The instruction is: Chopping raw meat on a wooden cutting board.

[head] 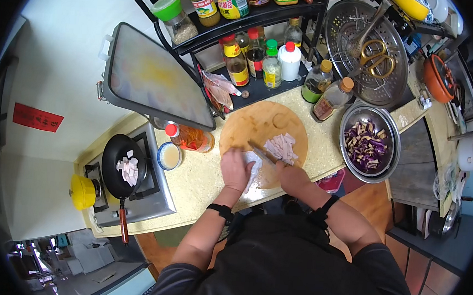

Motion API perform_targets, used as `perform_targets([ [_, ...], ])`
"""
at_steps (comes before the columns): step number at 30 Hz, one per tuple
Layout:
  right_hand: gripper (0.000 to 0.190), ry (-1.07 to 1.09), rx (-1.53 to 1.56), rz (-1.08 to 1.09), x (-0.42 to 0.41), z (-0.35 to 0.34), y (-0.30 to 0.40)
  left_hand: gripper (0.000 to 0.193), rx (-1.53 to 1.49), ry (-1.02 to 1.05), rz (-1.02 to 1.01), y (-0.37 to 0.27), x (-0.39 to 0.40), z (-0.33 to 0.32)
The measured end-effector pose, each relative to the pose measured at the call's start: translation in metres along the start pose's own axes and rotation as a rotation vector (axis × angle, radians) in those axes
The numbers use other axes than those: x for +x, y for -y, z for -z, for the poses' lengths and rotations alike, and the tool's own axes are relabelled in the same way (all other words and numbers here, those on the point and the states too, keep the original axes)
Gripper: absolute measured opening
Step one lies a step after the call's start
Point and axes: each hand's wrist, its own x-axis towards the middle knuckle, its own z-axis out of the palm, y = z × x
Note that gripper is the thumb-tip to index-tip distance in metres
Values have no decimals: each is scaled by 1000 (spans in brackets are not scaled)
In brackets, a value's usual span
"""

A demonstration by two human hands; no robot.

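Note:
A kitchen knife (263, 152) is in my right hand (294, 179), its blade slanting up and left over the round wooden cutting board (242, 121). With bent fingers, my left hand (235, 170) holds down a pale slab of raw meat (254, 171) at the board's near left. The blade lies along the slab's right side; whether it touches cannot be told. Right beyond the knife is a pile of pale cut strips (281, 147). Part of the slab is hidden under my left hand.
Left, a black frying pan (113, 180) with pale pieces sits on a gas stove (155, 195). A bowl of cloudy liquid (169, 156) and an oil bottle (196, 139) stand nearer. Right, a steel bowl (392, 166) holds shredded purple cabbage (366, 148). A bottle rack (261, 93) stands behind.

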Motion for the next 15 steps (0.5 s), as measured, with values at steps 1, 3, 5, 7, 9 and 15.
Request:
perform_targets([
  [1,20,-3,0,2,0,2,-5,30,23,-28,183,1,-2,3],
  [3,20,-77,21,-89,0,5,-15,36,47,-59,365,6,-5,6],
  [5,22,-76,14,-68,0,11,-15,41,-138,231,562,23,-12,-4],
  [7,23,-74,11,-61,-2,12,-15,38,-123,290,492,29,-11,-6],
  [9,25,-98,48,-72,-1,9,-15,29,-163,338,411,29,-7,-5],
  [15,25,-111,95,-121,-8,14,-2,18,-847,378,318,17,4,-10],
])
